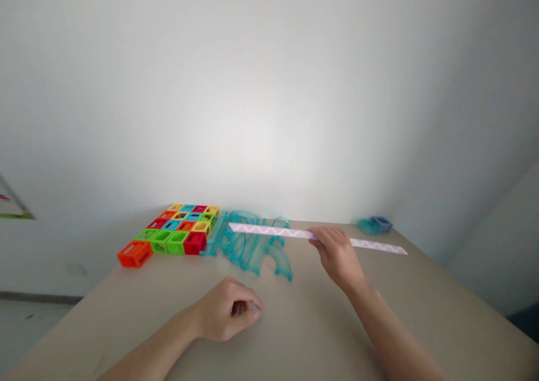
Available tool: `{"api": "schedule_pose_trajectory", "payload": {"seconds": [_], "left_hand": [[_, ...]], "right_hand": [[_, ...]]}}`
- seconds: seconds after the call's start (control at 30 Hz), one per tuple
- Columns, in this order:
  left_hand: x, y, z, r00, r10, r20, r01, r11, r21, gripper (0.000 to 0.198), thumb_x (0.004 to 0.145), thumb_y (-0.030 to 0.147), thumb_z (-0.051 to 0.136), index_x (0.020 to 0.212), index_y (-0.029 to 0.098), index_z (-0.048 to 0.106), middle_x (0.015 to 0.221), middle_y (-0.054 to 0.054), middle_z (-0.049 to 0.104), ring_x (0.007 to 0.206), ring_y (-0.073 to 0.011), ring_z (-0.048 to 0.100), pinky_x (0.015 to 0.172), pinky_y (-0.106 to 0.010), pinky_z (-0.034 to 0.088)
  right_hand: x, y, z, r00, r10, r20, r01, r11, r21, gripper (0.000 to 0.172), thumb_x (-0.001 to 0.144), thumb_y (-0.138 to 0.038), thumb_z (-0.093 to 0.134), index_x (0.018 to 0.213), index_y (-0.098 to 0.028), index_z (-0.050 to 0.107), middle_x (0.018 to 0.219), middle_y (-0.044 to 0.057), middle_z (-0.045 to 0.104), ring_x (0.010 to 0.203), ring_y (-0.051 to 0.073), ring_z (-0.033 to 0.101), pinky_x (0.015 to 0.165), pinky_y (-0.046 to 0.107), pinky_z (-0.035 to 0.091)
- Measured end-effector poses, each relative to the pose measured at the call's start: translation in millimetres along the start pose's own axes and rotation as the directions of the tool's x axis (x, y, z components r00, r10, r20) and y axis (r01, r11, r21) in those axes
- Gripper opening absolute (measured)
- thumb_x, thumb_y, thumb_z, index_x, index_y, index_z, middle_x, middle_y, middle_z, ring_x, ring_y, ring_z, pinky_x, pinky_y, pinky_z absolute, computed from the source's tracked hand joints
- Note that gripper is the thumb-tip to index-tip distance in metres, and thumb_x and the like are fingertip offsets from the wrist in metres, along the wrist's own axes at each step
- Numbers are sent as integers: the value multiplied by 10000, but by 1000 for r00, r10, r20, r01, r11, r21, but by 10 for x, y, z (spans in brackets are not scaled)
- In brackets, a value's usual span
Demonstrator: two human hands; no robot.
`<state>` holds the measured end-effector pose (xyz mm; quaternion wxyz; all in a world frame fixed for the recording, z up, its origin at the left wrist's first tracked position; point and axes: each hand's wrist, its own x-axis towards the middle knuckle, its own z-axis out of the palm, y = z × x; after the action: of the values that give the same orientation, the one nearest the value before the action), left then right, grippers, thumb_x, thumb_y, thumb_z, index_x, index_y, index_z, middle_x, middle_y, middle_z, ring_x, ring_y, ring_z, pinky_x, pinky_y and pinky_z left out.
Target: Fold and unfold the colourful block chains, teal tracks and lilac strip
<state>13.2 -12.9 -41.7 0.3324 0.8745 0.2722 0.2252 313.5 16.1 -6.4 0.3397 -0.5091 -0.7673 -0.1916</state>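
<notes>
My right hand [337, 254] is closed on a long, thin, pale lilac strip [272, 231] marked with a zigzag of triangles, gripping it a little right of its middle. The strip runs almost level above the table, its left end passing in front of several translucent teal track pieces [255, 252], some straight and some curved. My left hand [227, 309] rests low over the near part of the table. Its fingers are loosely curled, thumb and forefinger slightly apart, with nothing visible between them.
Left of the track pieces lie rows of hollow coloured cube blocks [177, 242], with an orange block [135, 254] at their near left corner. A blue block [382, 225] and a blurred teal piece [366, 226] sit at the far right. The table [303, 336] meets a pale wall [269, 89].
</notes>
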Motion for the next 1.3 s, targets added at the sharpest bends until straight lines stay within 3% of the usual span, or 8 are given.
{"api": "schedule_pose_trajectory", "payload": {"seconds": [0.17,0.33,0.47,0.6,0.8,1.1,1.2,1.3], "left_hand": [[-5,0,2,1000,-10,-10,10,1000,5,240,817,255,541,905,128,725,549,-23,624,456,-92,481,480,-175,384],[5,18,8,1000,-10,-15,10,1000,21,236,822,250,537,908,137,725,545,-18,624,457,-94,488,484,-178,385],[18,35,33,1000,-5,-7,5,1000,24,242,830,256,526,883,127,724,532,-21,616,452,-93,479,479,-177,379],[27,49,46,1000,-5,-5,5,1000,22,246,834,259,518,883,128,720,533,-22,615,453,-97,482,478,-181,378],[33,40,47,1000,-11,-18,11,1000,23,239,832,254,521,879,129,720,528,-18,607,448,-95,479,476,-182,378],[37,5,-33,992,38,-120,-28,996,81,271,873,258,482,736,137,683,495,-4,550,445,-89,450,467,-199,342],[21,-47,-100,933,70,-354,-10,985,170,359,892,300,466,599,158,616,459,9,493,441,-91,422,474,-215,330],[-7,-148,-243,743,35,-669,160,960,228,384,905,343,443,604,172,609,481,8,506,469,-106,453,510,-222,372]], "right_hand": [[-79,214,336,980,150,-129,-158,986,-52,226,930,-214,438,1012,-205,648,959,101,660,950,261,539,905,415,364],[-159,414,504,906,342,-249,-379,918,-117,273,933,-276,438,1053,-192,669,1046,148,529,925,274,498,775,396,385],[-96,473,686,912,366,-185,-392,911,-130,279,942,-267,412,1071,-234,657,1106,104,504,778,178,530,583,258,346],[71,452,901,940,329,-90,-338,935,-108,287,949,-256,399,1120,-248,629,1126,89,544,793,173,558,534,229,312],[252,408,1106,963,267,42,-267,964,-1,271,948,-310,432,1131,-251,623,1143,87,581,841,190,593,639,256,412],[258,507,1150,944,276,182,-313,923,225,224,935,-303,530,1102,-172,603,1114,66,622,988,193,602,880,417,487],[250,507,1137,925,320,204,-370,882,293,215,918,-306,562,1066,-159,614,1111,65,625,1003,201,603,884,426,490],[198,486,1072,881,432,191,-472,810,347,192,913,-305,570,1011,-149,623,1058,57,636,965,190,610,853,407,503]]}}
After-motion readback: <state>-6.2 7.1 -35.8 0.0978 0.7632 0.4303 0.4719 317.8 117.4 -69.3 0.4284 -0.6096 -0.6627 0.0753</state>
